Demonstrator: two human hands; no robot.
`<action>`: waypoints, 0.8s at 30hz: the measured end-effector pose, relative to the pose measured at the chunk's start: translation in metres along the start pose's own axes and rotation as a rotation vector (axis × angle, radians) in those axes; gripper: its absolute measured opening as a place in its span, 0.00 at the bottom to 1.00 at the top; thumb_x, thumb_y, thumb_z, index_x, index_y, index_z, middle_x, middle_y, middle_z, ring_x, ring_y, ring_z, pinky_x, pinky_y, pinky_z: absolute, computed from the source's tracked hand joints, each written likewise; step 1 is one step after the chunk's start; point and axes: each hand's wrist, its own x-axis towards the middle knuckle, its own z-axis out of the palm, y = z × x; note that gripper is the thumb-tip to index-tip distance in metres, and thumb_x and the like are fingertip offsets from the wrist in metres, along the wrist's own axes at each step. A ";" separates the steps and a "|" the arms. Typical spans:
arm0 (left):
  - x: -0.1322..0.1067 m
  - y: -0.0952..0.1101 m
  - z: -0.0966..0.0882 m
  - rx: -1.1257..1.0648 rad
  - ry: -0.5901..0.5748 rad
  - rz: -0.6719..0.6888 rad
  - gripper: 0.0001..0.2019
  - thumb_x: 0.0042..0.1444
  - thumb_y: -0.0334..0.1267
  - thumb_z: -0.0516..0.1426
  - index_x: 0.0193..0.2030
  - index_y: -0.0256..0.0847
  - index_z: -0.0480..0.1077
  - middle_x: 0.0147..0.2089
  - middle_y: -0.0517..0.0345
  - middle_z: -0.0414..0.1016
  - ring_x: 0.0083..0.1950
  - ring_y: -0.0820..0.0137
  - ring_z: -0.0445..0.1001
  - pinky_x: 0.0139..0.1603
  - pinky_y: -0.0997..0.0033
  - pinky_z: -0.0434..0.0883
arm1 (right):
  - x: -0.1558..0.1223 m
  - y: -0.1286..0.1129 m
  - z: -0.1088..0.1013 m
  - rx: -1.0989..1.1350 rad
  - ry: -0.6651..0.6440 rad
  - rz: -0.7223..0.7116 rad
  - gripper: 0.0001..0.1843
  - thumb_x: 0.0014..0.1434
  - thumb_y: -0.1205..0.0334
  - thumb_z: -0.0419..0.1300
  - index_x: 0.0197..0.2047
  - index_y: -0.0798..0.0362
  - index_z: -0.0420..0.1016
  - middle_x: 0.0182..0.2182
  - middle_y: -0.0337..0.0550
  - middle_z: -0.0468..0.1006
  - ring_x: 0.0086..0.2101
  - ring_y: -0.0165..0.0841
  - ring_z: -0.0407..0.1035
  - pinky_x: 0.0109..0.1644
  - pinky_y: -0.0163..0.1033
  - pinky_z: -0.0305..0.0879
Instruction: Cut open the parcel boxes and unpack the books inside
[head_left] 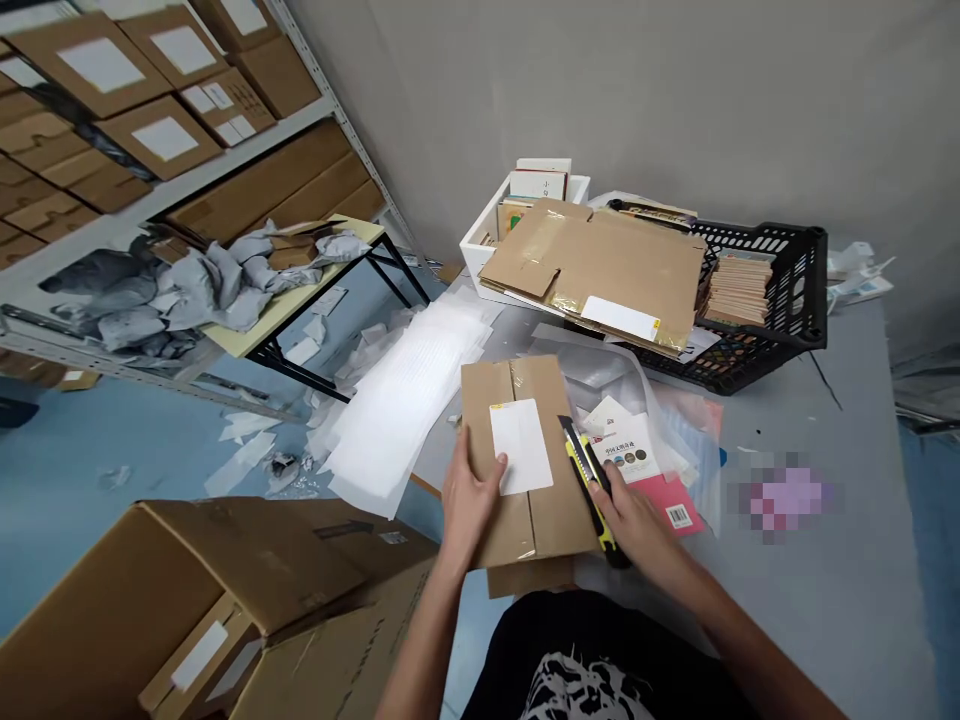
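brown box: a shut, brown cardboard box (pixel 551 525) with a white paper label (pixel 523 440) on top. it is in front of the person, by the near edge of the grey tabletop (pixel 817 610). i cannot tell if it rests there.
left hand: the left hand (pixel 471 490) is clamped on the left side of the box, with its thumb on the label.
right hand: the right hand (pixel 634 515) is wrapped around a yellow and black box knife (pixel 586 480).
knife: it lies along the right side of the box. i cannot tell how far its blade is out.
done: the box is in hand and the knife is ready, i think.
left: the middle seam on top is shut, and i see no cut in it. if the knife is for that seam, the cutting is not yet done.
books: a white paper book (pixel 624 450) and a pink paper book (pixel 671 502) lie to the right of the box.
behind: flat brown cardboard (pixel 630 260) lies over a black plastic crate (pixel 799 290).
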 end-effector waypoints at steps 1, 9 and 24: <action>0.002 0.004 -0.006 0.118 -0.023 0.073 0.37 0.55 0.56 0.54 0.68 0.44 0.49 0.67 0.41 0.59 0.65 0.49 0.61 0.56 0.46 0.67 | -0.008 -0.001 0.010 0.045 0.017 0.020 0.23 0.66 0.51 0.37 0.52 0.54 0.65 0.31 0.47 0.79 0.34 0.41 0.75 0.33 0.38 0.63; -0.002 0.023 -0.062 0.504 -0.016 0.508 0.36 0.57 0.54 0.51 0.69 0.42 0.48 0.62 0.44 0.66 0.59 0.53 0.67 0.53 0.51 0.68 | -0.084 -0.030 0.061 0.415 0.007 -0.058 0.25 0.67 0.48 0.37 0.50 0.50 0.68 0.30 0.45 0.80 0.31 0.37 0.75 0.35 0.36 0.68; 0.048 -0.022 0.020 0.659 -0.320 0.821 0.22 0.62 0.45 0.47 0.58 0.36 0.62 0.48 0.45 0.73 0.49 0.59 0.70 0.50 0.57 0.68 | -0.073 -0.022 0.086 0.452 -0.362 -0.030 0.21 0.63 0.62 0.48 0.58 0.53 0.65 0.47 0.49 0.79 0.47 0.37 0.73 0.49 0.38 0.66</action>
